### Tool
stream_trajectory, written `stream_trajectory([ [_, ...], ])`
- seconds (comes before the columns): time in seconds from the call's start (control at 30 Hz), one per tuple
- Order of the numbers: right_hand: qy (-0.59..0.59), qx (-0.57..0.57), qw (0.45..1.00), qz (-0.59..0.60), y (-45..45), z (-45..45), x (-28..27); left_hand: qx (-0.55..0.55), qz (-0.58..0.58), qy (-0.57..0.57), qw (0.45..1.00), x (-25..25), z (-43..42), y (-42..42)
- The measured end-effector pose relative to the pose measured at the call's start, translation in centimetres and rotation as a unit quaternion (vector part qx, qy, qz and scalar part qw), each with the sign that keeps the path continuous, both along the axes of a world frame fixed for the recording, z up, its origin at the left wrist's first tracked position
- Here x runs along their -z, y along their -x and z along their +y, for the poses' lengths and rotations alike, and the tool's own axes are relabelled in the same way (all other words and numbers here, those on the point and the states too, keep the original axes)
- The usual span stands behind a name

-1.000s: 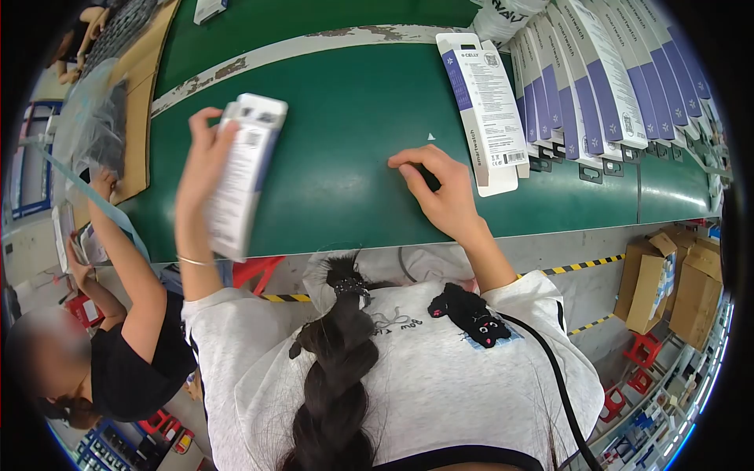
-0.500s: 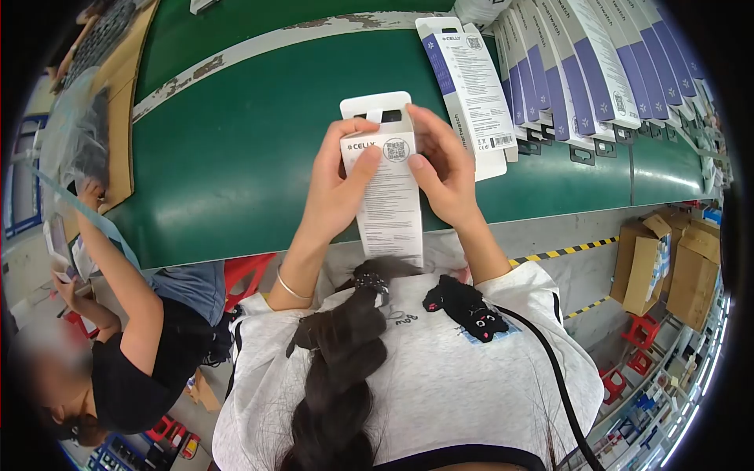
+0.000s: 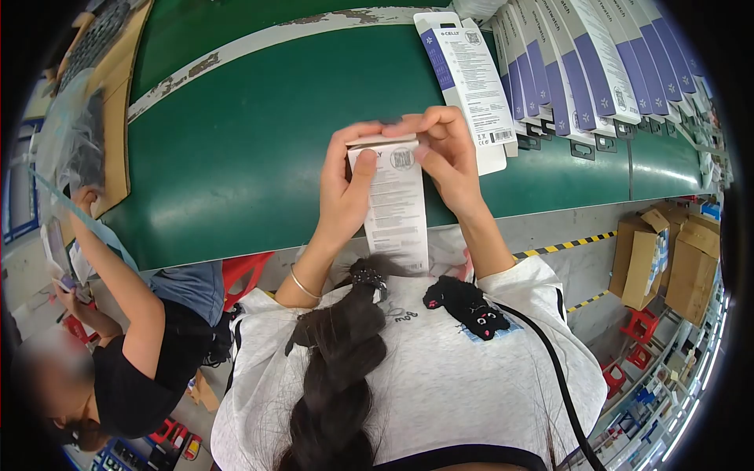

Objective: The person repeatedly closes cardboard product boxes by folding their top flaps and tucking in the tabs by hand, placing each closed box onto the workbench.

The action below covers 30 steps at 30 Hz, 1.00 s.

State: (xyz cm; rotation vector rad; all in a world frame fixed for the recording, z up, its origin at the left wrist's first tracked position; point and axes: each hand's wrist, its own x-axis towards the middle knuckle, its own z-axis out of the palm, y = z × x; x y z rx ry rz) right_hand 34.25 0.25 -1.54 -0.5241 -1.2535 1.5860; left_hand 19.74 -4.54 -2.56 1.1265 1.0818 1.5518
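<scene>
L hand [image 3: 342, 182] & R hand [image 3: 452, 167] both curled part-closed, gripping white box [image 3: 397, 206] nr top end.

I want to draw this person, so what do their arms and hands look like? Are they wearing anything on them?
Short, pale grey sleeves with dark trim, then bare forearms. The left hand and right hand have no gloves. A thin, pale bracelet circles the left wrist; none shows on the right.
</scene>
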Motion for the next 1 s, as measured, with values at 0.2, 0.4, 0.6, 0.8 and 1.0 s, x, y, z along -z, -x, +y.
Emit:
stream_trajectory([
  [0.2,0.038,0.044,0.997,-0.056,0.1,0.0,-0.1,0.003,0.066,0.054,0.996,-0.2,0.4,1.2],
  [0.4,0.073,0.040,0.995,-0.056,0.1,-0.1,0.0,0.037,0.097,0.076,0.992,-1.3,1.1,2.2],
  [0.6,0.053,0.044,0.995,-0.071,0.2,-0.2,0.0,0.050,0.089,0.081,0.991,-1.7,1.0,2.3],
  [0.8,0.106,0.045,0.991,-0.071,0.1,0.1,-0.7,0.074,0.004,0.133,0.988,-2.0,1.6,2.0],
  [1.0,0.122,0.056,0.989,-0.066,-0.3,0.3,-0.6,0.082,0.027,0.122,0.989,-1.7,2.3,1.6],
])
